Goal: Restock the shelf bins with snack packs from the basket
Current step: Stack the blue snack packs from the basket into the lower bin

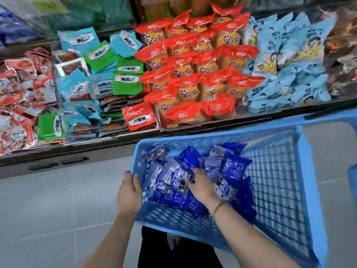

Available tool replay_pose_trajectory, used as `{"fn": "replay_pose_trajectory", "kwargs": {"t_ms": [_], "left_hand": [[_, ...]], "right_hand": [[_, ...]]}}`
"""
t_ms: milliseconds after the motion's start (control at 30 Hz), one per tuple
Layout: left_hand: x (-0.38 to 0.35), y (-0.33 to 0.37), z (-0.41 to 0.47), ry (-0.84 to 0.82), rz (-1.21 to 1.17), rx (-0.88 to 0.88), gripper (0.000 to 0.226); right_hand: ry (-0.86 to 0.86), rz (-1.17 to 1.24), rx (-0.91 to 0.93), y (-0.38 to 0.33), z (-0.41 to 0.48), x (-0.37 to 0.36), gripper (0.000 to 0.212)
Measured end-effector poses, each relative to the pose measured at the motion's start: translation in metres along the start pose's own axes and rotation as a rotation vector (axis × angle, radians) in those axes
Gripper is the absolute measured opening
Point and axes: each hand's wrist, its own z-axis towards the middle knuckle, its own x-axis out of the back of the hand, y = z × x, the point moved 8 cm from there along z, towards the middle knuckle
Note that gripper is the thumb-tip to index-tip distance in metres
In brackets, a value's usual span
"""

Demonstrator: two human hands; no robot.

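From the head camera, looking down: a person stands on a grey tiled floor (58, 200) in front of a row of shelf bins (87, 148), holding a light blue plastic lattice basket (280, 190) at waist height, tilted, just short of the shelf's front edge.

The left hand (129, 192) grips the basket's near-left corner, fingers curled over the rim and into the basket. The right hand (202, 187) reaches in from the near side and lies palm down on a heap of dark blue foil snack packs (234, 167), fingers spread and fairly straight; no pack is visibly pinched or lifted. A thin cord bracelet (219, 206) circles that wrist.

The blue packs are piled loosely in the basket's left and middle part, while the right part shows bare lattice.

On the shelf beyond:
- Orange-red wrapped packs (195, 62) are stacked in tidy rows at the centre.
- Pale blue printed bags (289, 60) are heaped to their right.
- Flat green and teal sachets (100, 70) are jumbled to their left.
- One flat red sachet (139, 116) lies at the front, between the sachets and the orange-red rows.
- Red and clear packets (21, 93) fill the far-left bin.

The picture is motion-blurred towards its edges.
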Motion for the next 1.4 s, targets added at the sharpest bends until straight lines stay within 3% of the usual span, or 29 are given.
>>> {"fn": "replay_pose_trajectory", "kwargs": {"t_ms": [100,167,300,400,533,633,733,800,867,933,967,1033,1067,1133,1167,1200,1300,1400], "left_hand": [[-0.001,-0.006,0.000,0.080,-0.011,-0.048,0.022],[-0.001,-0.008,0.002,0.099,-0.017,-0.060,0.022],[-0.002,-0.010,0.004,0.120,0.005,-0.077,0.022],[-0.002,-0.010,0.003,0.127,-0.010,-0.086,0.022],[-0.002,-0.011,0.003,0.114,-0.011,-0.087,0.022],[-0.002,-0.012,0.004,0.111,-0.016,-0.077,0.021],[-0.005,-0.011,0.002,0.053,-0.036,-0.043,0.016],[0.001,0.001,-0.003,0.047,0.001,-0.134,0.052],[0.008,0.023,-0.016,0.055,0.119,-0.364,0.080],[0.002,0.040,-0.032,-0.077,0.139,-0.534,0.090],[-0.004,0.043,-0.038,-0.207,0.083,-0.518,0.091],[-0.017,0.045,-0.047,-0.443,-0.124,-0.347,0.076],[-0.021,0.044,-0.048,-0.495,-0.223,-0.262,0.057],[-0.021,0.046,-0.041,-0.442,-0.322,-0.148,0.013],[-0.019,0.049,-0.038,-0.414,-0.368,-0.104,0.005],[-0.018,0.052,-0.037,-0.390,-0.419,-0.066,0.012],[-0.019,0.052,-0.039,-0.308,-0.585,0.083,0.020],[-0.033,0.062,-0.053,-0.402,-0.762,0.114,0.012]], "right_hand": [[-0.013,-0.186,0.034,-0.014,0.022,-0.017,0.063],[0.068,-0.213,0.063,-0.020,0.026,-0.020,0.062],[0.191,-0.284,0.308,-0.047,0.016,-0.035,0.059],[0.168,-0.267,0.385,-0.064,0.012,-0.055,0.062],[0.060,-0.207,0.268,-0.059,0.028,-0.064,0.087],[0.001,-0.313,0.272,-0.058,0.033,-0.062,0.084],[-0.098,-0.111,0.256,-0.054,0.025,-0.062,0.073],[-0.122,0.014,0.292,-0.057,0.013,-0.056,0.064],[-0.093,-0.080,0.394,-0.065,-0.004,-0.042,0.059],[-0.061,-0.253,0.547,-0.076,-0.024,-0.028,0.056],[-0.059,-0.307,0.621,-0.081,-0.036,-0.022,0.056],[-0.067,-0.345,0.703,-0.087,-0.054,-0.011,0.059],[-0.060,-0.349,0.712,-0.088,-0.061,-0.005,0.063],[-0.006,-0.341,0.680,-0.084,-0.070,0.008,0.074],[0.054,-0.302,0.636,-0.079,-0.072,0.017,0.082],[0.136,-0.216,0.575,-0.072,-0.074,0.028,0.090],[0.313,0.364,0.259,-0.035,-0.075,0.050,0.101],[0.118,1.075,-0.005,-0.010,-0.069,0.017,0.058]]}}
